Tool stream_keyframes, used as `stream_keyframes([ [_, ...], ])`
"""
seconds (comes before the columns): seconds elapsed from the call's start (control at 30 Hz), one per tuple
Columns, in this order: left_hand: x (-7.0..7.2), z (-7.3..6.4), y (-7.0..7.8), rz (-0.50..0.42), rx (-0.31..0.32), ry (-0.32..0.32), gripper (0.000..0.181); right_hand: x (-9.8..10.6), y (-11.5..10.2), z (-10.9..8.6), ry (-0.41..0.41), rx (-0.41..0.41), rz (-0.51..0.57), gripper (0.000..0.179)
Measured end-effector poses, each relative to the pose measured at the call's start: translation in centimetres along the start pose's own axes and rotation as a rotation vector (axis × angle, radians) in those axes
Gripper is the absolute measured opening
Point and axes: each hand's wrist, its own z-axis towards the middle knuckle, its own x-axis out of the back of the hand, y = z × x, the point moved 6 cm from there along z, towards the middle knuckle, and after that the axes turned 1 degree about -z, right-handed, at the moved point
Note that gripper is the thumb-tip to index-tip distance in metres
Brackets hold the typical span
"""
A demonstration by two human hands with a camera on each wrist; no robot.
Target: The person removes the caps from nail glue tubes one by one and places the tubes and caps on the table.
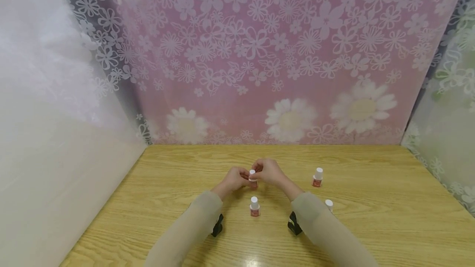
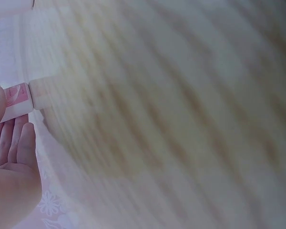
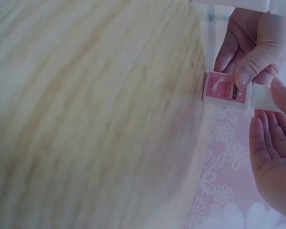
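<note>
Near the middle of the table, both hands hold one small white glue bottle (image 1: 254,183) with a pink label and a white cap. My left hand (image 1: 233,179) grips the bottle's body, its thumb on the label (image 3: 219,89) in the right wrist view. From the other side, my right hand (image 1: 270,172) pinches the white cap (image 3: 265,98), which sits on the bottle. The bottle appears upright, at or close to the tabletop; contact cannot be made out. A similar bottle (image 1: 254,207) stands nearer, between the forearms.
Another bottle (image 1: 317,177) stands right of the hands. One more bottle (image 1: 329,204) is partly hidden behind the right sleeve (image 1: 323,226). The wood-grain table (image 1: 178,164) meets a pink flowered curtain (image 1: 237,73) at the back, with pale sheets at both sides.
</note>
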Motion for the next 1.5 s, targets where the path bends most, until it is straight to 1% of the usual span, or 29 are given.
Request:
stream_keyframes([
  [0.07,0.0,0.0,0.1,-0.009,0.000,-0.007,0.018,0.0,0.0,0.0,-0.011,0.009,0.012,0.014],
  [0.2,0.2,0.0,0.2,0.003,-0.003,-0.013,0.018,0.0,0.2,0.2,-0.032,0.037,0.038,0.015],
  [0.23,0.2,0.0,0.2,0.007,-0.003,-0.012,0.018,0.1,0.0,0.1,-0.034,0.068,0.037,0.017],
  [0.33,0.2,0.0,0.1,0.007,-0.003,-0.015,0.018,0.1,0.0,0.1,-0.044,0.097,0.039,0.019],
  [0.43,0.3,0.1,0.2,0.006,-0.009,-0.016,0.018,0.1,-0.1,0.1,-0.050,0.093,0.042,0.019],
  [0.47,0.2,0.1,0.2,0.004,-0.007,-0.017,0.018,0.0,0.0,0.2,-0.053,0.066,0.044,0.017],
  [0.6,0.1,-0.1,0.3,-0.048,0.002,-0.038,0.017,-0.1,-0.1,0.2,-0.051,0.074,0.023,0.013],
  [0.63,0.0,-0.2,0.4,-0.065,0.002,-0.047,0.017,-0.1,-0.1,0.2,-0.051,0.084,0.017,0.013],
  [0.7,-0.1,-0.8,1.2,-0.092,0.002,-0.064,0.016,-0.1,-0.1,0.2,-0.056,0.110,0.009,0.012],
  [0.77,0.0,-1.5,2.1,-0.093,0.003,-0.071,0.016,-0.1,-0.1,0.2,-0.064,0.124,0.011,0.011],
  [0.83,0.0,-1.6,2.2,-0.081,-0.001,-0.068,0.015,-0.2,-0.1,0.2,-0.074,0.136,0.017,0.011],
  [0.9,0.0,-1.4,1.9,-0.072,0.008,-0.061,0.015,-0.1,-0.2,0.1,-0.083,0.141,0.025,0.010],
  [1.0,-0.1,-0.5,0.8,-0.076,0.018,-0.056,0.015,0.0,-0.3,0.1,-0.089,0.153,0.027,0.009],
  [1.1,-0.1,-0.2,0.5,-0.086,0.032,-0.059,0.016,0.0,-0.4,0.1,-0.097,0.162,0.033,0.008],
  [1.2,0.0,-0.2,0.5,-0.079,0.029,-0.056,0.016,0.0,-0.3,0.1,-0.108,0.166,0.042,0.008],
  [1.27,0.0,-0.5,0.7,-0.081,0.025,-0.054,0.015,-0.1,-0.2,0.2,-0.117,0.158,0.057,0.008],
  [1.43,0.2,-1.5,2.2,-0.074,0.013,-0.050,0.015,-0.2,-0.4,0.1,-0.133,0.155,0.095,0.011],
  [1.5,0.2,-1.4,2.1,-0.066,0.018,-0.050,0.015,-0.2,-0.3,0.1,-0.134,0.150,0.103,0.012],
])
